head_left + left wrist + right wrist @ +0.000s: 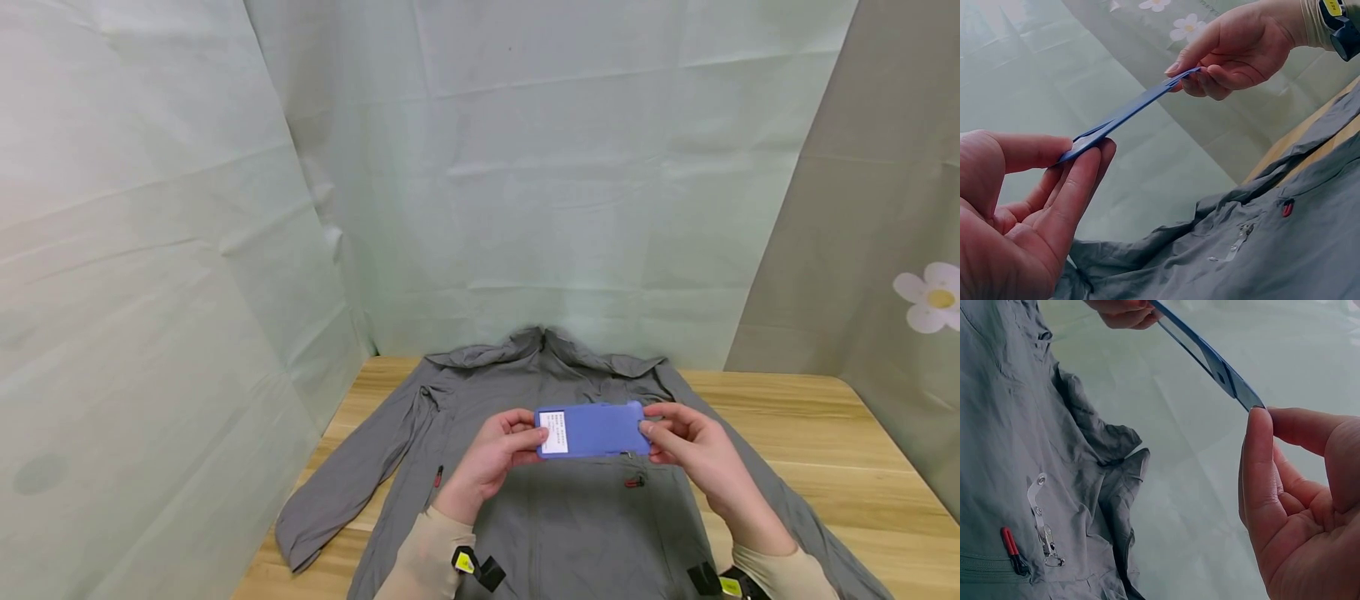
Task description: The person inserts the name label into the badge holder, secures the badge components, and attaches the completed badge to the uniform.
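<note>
A flat blue plastic card holder (606,431) with a white printed label near its left end is held level above the jacket. My left hand (495,457) pinches its left end, the thumb at the label's edge. At the other end, my right hand (701,458) pinches the corner between thumb and fingers. Edge-on in the left wrist view, the card holder (1129,112) looks thin and slightly bowed. Below it a grey jacket (577,517) lies spread front up. On the jacket's chest rests a badge clip (1046,544) with a clear strap, apart from both hands.
Under the jacket is a wooden table (817,433). Pale green cloth (540,183) hangs behind and at the left, with a grey flowered part at the right. A red-tipped zip pull (634,482) shows on the jacket's right side, another zip pull (438,476) on its left.
</note>
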A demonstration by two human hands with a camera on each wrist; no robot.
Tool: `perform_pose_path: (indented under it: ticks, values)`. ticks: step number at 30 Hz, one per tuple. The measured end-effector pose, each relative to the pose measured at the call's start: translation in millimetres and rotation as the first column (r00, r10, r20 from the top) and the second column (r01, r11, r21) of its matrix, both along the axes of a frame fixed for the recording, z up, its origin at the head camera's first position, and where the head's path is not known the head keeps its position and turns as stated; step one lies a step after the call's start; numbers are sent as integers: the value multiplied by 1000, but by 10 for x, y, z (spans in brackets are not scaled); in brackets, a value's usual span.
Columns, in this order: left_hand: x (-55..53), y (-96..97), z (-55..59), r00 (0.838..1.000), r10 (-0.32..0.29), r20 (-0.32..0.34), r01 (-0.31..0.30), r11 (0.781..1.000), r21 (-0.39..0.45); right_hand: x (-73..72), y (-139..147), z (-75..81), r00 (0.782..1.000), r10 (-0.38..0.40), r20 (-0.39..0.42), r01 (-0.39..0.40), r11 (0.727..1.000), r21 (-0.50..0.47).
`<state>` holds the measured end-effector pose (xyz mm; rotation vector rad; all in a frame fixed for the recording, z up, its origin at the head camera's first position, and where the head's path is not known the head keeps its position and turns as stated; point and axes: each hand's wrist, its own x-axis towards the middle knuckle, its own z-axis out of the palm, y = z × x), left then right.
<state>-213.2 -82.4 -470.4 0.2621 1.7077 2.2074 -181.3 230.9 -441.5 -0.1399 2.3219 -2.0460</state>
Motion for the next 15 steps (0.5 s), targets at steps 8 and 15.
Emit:
perform_pose_path:
  ticks: [8, 15]
  values:
    - [-7, 0, 0, 1000, -6, 8, 6, 1000, 9, -16, -14, 10, 1000, 6, 10, -6, 1000, 1]
    - [28, -3, -58, 999, -19, 29, 18, 1000, 14, 7, -43, -69, 999, 18, 32, -17, 1000, -8]
